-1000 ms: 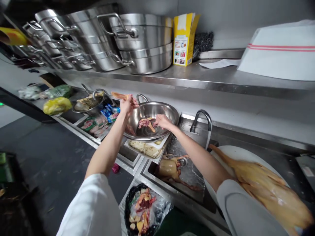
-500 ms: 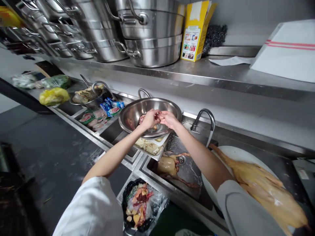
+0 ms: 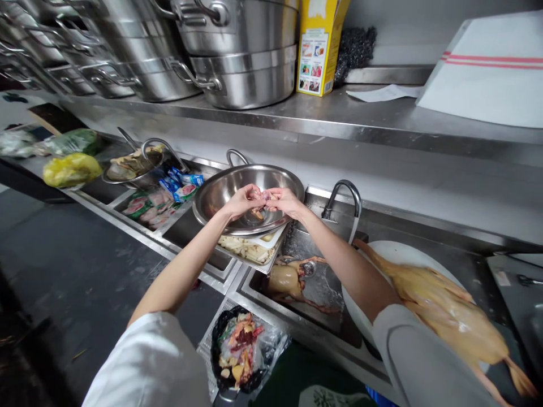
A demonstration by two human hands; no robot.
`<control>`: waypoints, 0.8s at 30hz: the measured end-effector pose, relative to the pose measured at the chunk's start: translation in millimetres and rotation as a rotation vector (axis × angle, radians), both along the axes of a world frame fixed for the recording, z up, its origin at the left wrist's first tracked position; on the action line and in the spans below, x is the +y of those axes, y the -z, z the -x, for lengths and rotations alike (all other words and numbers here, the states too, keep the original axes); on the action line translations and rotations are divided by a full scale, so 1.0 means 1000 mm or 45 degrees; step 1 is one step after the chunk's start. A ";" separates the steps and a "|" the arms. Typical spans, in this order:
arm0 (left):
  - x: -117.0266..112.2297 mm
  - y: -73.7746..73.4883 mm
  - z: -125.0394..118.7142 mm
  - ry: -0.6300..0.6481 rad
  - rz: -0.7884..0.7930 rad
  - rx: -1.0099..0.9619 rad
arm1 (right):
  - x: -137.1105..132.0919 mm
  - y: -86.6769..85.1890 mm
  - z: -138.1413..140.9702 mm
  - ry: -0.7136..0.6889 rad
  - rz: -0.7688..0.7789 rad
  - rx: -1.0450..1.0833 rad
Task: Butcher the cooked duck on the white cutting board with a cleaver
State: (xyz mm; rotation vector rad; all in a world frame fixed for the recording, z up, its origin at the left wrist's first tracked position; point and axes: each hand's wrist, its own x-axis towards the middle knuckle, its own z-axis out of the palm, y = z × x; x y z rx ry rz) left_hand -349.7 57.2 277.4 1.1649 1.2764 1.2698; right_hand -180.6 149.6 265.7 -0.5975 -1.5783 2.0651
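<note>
Both my hands meet over a large steel bowl [image 3: 220, 189] on the counter. My left hand [image 3: 241, 200] and my right hand [image 3: 283, 202] pinch the same small pinkish piece of raw meat [image 3: 259, 195] between their fingertips, just above the bowl's inside. A yellowish scrap lies in the bowl under them. The bowl rests on a white tray of pale cut pieces [image 3: 246, 249].
A sink [image 3: 322, 294] with a running tap [image 3: 343, 195] holds a plucked bird [image 3: 291, 280]. A second plucked bird [image 3: 445, 305] lies on a white board at right. A bag of scraps [image 3: 240, 350] sits below. Stacked steel pots [image 3: 220, 51] fill the shelf above.
My left hand came down from the bowl's far rim to meet my right hand over the bowl. Both now hold the meat piece. The view shifted slightly.
</note>
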 end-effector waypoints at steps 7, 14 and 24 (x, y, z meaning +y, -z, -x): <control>0.003 0.000 0.013 -0.164 0.113 -0.044 | 0.006 0.004 -0.009 0.043 -0.167 -0.144; 0.009 0.000 -0.012 -0.069 0.179 -0.231 | -0.005 -0.006 0.008 0.086 -0.318 -0.139; 0.008 -0.027 -0.005 -0.110 0.189 -0.296 | -0.003 -0.024 0.010 0.102 -0.107 -0.099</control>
